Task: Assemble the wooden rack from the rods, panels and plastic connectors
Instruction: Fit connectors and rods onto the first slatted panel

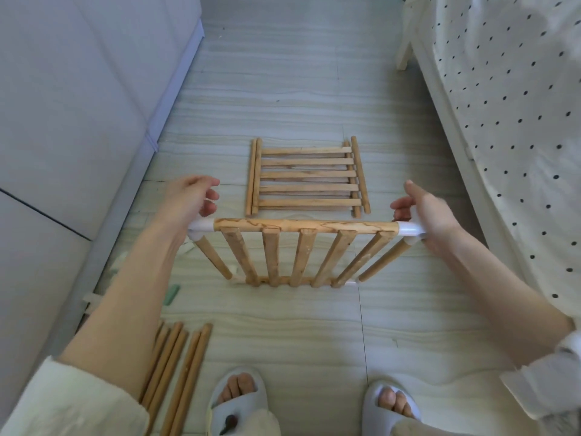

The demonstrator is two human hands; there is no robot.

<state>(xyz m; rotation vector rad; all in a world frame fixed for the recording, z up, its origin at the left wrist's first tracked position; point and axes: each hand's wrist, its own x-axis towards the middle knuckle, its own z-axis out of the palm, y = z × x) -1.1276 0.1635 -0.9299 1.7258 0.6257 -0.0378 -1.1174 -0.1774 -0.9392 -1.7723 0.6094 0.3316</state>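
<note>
In the head view, a slatted wooden panel (301, 250) is standing at the frame's centre, a white plastic connector (201, 226) capping each end of its top rod. The left hand (191, 196) is hovering over the left connector with fingers loosely curled, gripping nothing. The right hand (430, 215) is resting on the right connector (410, 230), fingers relaxed. A second panel (306, 177) is lying flat beyond; loose rods (176, 369) are lying lower left.

Slatted panel (301, 253) upright before me, white connectors (201, 226) at both top corners. Spare panel (306, 177) flat at 12 o'clock; loose rods (176, 366) at 7.
</note>
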